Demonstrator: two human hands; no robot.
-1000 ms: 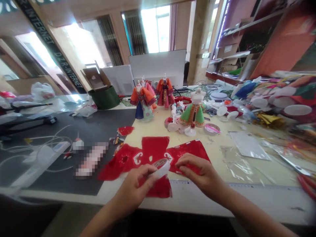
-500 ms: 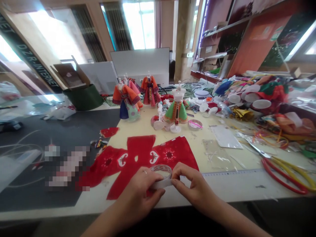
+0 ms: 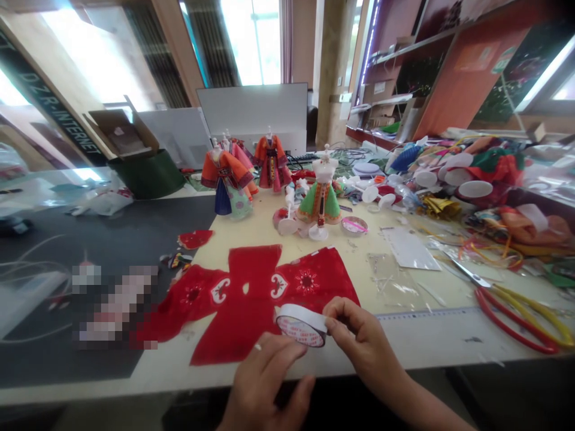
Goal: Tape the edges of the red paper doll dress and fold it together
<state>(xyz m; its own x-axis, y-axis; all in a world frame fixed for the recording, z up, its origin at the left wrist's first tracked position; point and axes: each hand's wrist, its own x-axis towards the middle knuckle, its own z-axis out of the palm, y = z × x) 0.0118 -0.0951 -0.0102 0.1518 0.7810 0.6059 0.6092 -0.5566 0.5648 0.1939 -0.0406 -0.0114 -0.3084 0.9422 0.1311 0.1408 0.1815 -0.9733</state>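
Observation:
A white roll of tape (image 3: pixel 302 323) stands on edge just above the near edge of the table, with my right hand (image 3: pixel 359 341) pinched on its right rim. My left hand (image 3: pixel 269 383) sits below the roll, fingers curled, its fingertips at the roll's lower left edge. Behind the roll, a red cloth garment piece (image 3: pixel 251 293) with white and gold motifs lies spread flat on the cream table (image 3: pixel 404 281).
Small dolls in paper dresses (image 3: pixel 320 200) stand mid-table, more (image 3: pixel 229 179) behind them. Red and yellow scissors (image 3: pixel 516 305) lie at the right, by a ruler (image 3: pixel 426 314). Piles of craft scraps fill the right side. A black mat (image 3: pixel 112 239) covers the left.
The view swung a little. The tape roll has tipped up on edge, held now by my right hand, and my left hand has dropped lower, toward me.

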